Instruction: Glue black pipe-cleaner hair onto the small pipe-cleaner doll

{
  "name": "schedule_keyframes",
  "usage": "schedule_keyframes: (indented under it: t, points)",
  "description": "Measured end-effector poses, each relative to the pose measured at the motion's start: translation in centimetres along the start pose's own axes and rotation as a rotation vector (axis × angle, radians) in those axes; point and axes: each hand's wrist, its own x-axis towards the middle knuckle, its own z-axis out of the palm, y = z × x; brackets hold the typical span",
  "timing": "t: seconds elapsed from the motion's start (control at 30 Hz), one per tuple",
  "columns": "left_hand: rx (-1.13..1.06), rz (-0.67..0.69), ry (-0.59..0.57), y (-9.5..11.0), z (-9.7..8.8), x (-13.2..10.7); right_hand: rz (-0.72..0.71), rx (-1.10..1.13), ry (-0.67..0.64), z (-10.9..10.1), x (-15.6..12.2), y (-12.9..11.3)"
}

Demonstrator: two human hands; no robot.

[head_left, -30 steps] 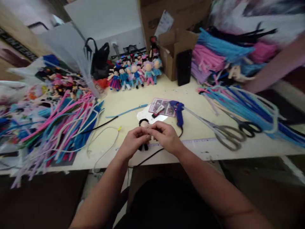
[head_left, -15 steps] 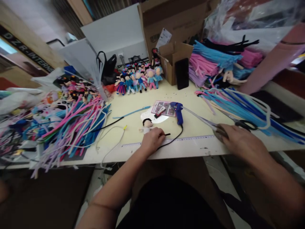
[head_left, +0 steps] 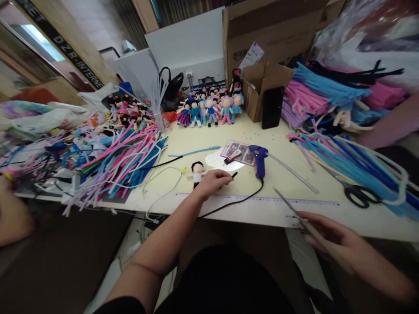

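My left hand (head_left: 213, 180) rests on the pale yellow table (head_left: 288, 174) with its fingers curled over a small doll (head_left: 197, 170) that has black hair and a white body. A short black pipe cleaner end (head_left: 233, 175) pokes out past the fingers. My right hand (head_left: 332, 239) is off the table's front edge, closed on a pair of grey metal scissors (head_left: 294, 213) whose blades point up and left.
A blue glue gun (head_left: 260, 156) with a black cord lies behind the doll, next to a pink card (head_left: 240, 150). Black-handled scissors (head_left: 358, 194) lie at right. Pipe cleaner heaps (head_left: 124, 155) flank the table. Finished dolls (head_left: 209, 111), a box (head_left: 262, 83) and another person's arm (head_left: 386, 126) are behind.
My right hand left the doll, reached right to the grey scissors and has lifted them off the table toward me. The left hand stays on the doll.
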Motion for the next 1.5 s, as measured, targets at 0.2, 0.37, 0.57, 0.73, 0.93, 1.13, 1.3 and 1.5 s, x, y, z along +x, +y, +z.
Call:
schedule_keyframes:
  t: [0.2,0.37,0.57,0.73,0.93,1.13,1.3,1.5]
  points:
    - [-0.263,-0.055,-0.125,1.2,0.0,0.7,0.108,0.443,-0.344,4.5,2.1,-4.3]
    - [-0.327,-0.08,-0.141,1.4,-1.5,0.3,0.064,0.428,-0.456,5.4,3.5,-6.1]
    - [-0.328,-0.076,-0.149,1.6,-2.0,0.2,-0.02,0.277,-0.497,5.9,4.0,-7.1]
    - [-0.257,-0.062,-0.16,1.7,-1.8,0.6,-0.011,0.309,-0.533,6.3,4.1,-7.4]
    - [-0.168,-0.049,-0.15,1.7,-1.8,0.6,0.011,0.317,-0.528,6.8,4.3,-7.8]
    - [-0.121,-0.049,-0.13,2.0,-1.7,0.7,-0.022,0.287,-0.474,7.1,4.5,-7.2]
    - [-0.087,-0.041,-0.134,2.1,-1.3,0.8,-0.006,0.325,-0.428,7.3,4.6,-6.5]
    - [-0.09,-0.038,-0.144,1.7,-1.0,0.9,0.021,0.344,-0.388,7.5,4.9,-6.0]
